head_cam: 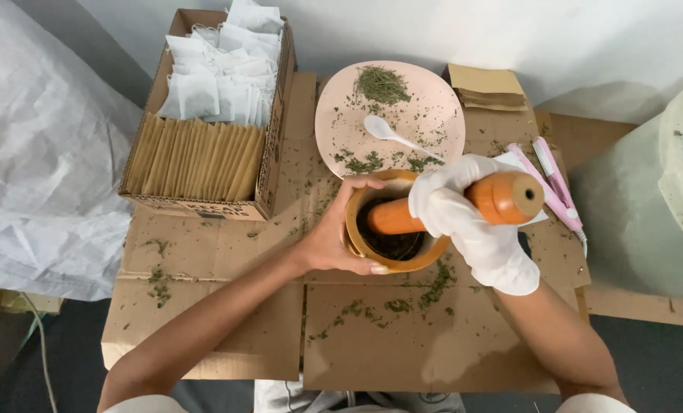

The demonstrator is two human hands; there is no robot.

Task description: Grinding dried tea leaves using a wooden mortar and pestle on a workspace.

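Up at my far left sits an open cardboard box (267, 164), brown, with dark print along its front wall. Inside it, the near half holds a row of flat tan paper envelopes (194, 159) standing on edge; the far half is heaped with small white filter sachets (223, 73). Far right of the pink plate lies a low stack of tan envelopes (487, 86).

Pale plastered wall (448, 30) at twelve o'clock; dark grey floor (663, 367) at five; crumpled white woven sheeting (35, 153) at nine.
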